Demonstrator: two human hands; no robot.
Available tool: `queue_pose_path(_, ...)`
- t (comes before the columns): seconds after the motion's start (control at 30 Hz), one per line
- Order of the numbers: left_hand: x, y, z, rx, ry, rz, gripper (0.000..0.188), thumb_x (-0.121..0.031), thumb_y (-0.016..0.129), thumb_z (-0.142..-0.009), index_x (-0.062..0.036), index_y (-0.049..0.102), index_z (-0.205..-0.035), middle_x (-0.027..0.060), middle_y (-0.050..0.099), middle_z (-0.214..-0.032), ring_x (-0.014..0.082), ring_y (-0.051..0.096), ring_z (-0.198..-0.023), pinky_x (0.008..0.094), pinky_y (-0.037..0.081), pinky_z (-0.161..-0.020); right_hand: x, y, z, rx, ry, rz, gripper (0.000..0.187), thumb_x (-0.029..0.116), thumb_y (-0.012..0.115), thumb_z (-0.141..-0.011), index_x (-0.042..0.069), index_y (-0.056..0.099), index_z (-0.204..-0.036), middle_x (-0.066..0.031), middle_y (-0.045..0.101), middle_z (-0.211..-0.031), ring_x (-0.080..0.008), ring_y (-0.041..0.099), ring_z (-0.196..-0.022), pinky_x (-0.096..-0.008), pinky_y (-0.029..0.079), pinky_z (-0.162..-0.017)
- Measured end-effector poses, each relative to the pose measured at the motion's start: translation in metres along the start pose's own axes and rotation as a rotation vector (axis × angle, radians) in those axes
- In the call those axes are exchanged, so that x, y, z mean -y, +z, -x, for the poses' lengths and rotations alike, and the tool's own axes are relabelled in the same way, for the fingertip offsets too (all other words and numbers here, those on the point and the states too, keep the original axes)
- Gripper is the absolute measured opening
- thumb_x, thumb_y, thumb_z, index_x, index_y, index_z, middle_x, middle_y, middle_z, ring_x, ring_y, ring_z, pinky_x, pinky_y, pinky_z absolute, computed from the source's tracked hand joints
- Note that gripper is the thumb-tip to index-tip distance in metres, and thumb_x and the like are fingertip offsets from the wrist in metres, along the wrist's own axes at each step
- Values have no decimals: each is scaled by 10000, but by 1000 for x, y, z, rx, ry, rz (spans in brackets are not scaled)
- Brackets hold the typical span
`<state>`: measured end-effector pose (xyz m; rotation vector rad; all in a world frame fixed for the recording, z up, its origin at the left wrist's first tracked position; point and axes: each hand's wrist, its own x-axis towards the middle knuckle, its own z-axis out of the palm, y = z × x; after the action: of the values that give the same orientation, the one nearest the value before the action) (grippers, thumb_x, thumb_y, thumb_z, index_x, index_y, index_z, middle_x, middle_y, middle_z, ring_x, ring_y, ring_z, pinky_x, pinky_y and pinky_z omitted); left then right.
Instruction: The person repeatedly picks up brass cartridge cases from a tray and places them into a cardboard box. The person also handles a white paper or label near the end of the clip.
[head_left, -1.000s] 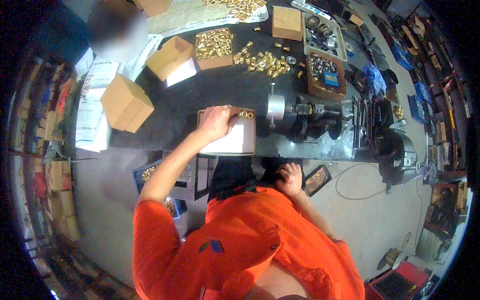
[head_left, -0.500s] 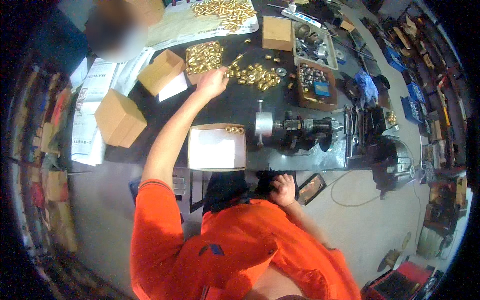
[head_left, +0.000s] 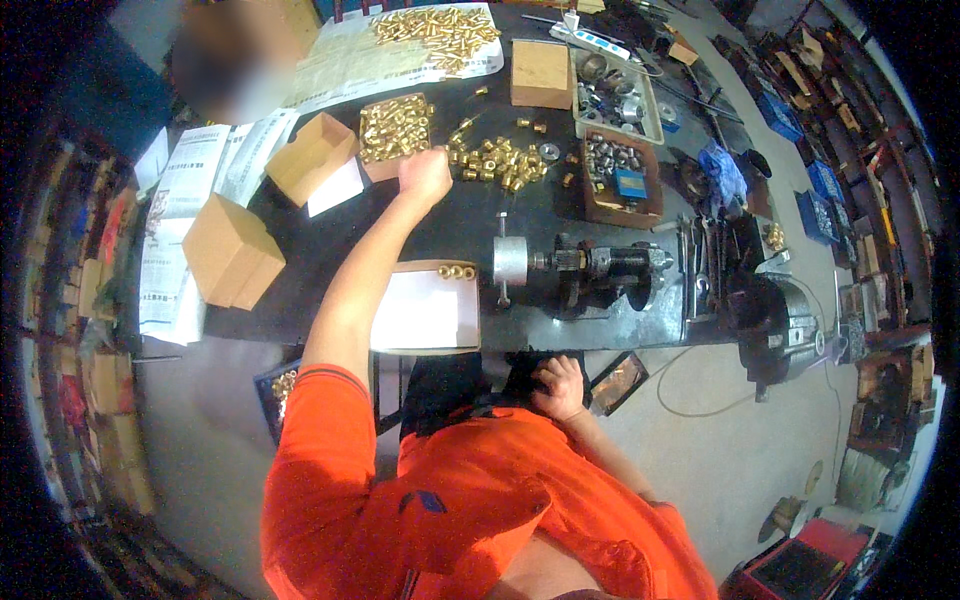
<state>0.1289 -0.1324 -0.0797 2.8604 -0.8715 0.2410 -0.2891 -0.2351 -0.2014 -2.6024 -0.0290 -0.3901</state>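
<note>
My left hand (head_left: pixel 427 178) reaches over the black bench with its fingers curled closed. It is at the right front corner of a cardboard box full of brass fittings (head_left: pixel 395 122), beside a heap of loose brass fittings (head_left: pixel 503 162). Whatever its fingers hold is hidden. Nearer to me, an open shallow box with a white inside (head_left: pixel 415 312) has three brass rings (head_left: pixel 457 272) standing at its far right corner. My right hand (head_left: pixel 560 388) rests on my thigh below the bench edge, holding nothing, its fingers loosely bent and apart.
A metal clamping fixture (head_left: pixel 510 261) lies right of the white box. Behind it is a box of metal parts (head_left: pixel 620 208). Two tipped cardboard boxes, one of them plain brown (head_left: pixel 232 252), stand left. More brass pieces (head_left: pixel 440 38) cover newspaper at the back, where another person's blurred shape shows.
My left hand has shifted slightly nearer and turned, its fingers now less visible beside the box of fittings. The whole view has moved a little; my right hand stays on my thigh.
</note>
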Motion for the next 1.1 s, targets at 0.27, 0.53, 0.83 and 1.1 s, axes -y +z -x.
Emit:
queue_pose_path(0.27,5,-21,30,38,48,42,233,-248,594,-808,-43,637,-911,187,680,-839,354,663,-854,476,522,-738,-4,7,4,-6,-1,5,324,206,699,-505,105,665,-810,-44,592,-908,-272,515,-859,-399,406,-751)
queue_pose_path(0.53,16,-20,29,19,117,148,207,-275,599,-834,-97,685,-894,166,682,-859,349,655,-855,480,513,-753,-1,2,0,-6,-17,5,325,188,701,-490,112,652,-802,-42,597,-910,-268,519,-829,-396,403,-730)
queue_pose_path(0.83,25,-26,32,215,304,255,160,-225,653,-798,-73,662,-846,151,675,-835,341,644,-845,470,496,-726,0,4,2,-10,-1,21,267,174,688,-487,130,657,-749,-39,590,-879,-267,521,-830,-393,402,-734)
queue_pose_path(1.1,38,-72,78,95,231,486,132,-140,676,-787,-28,636,-845,145,655,-727,265,651,-687,386,502,-636,0,6,2,-43,-23,46,281,191,694,-485,120,652,-754,-39,589,-884,-272,524,-831,-399,405,-733)
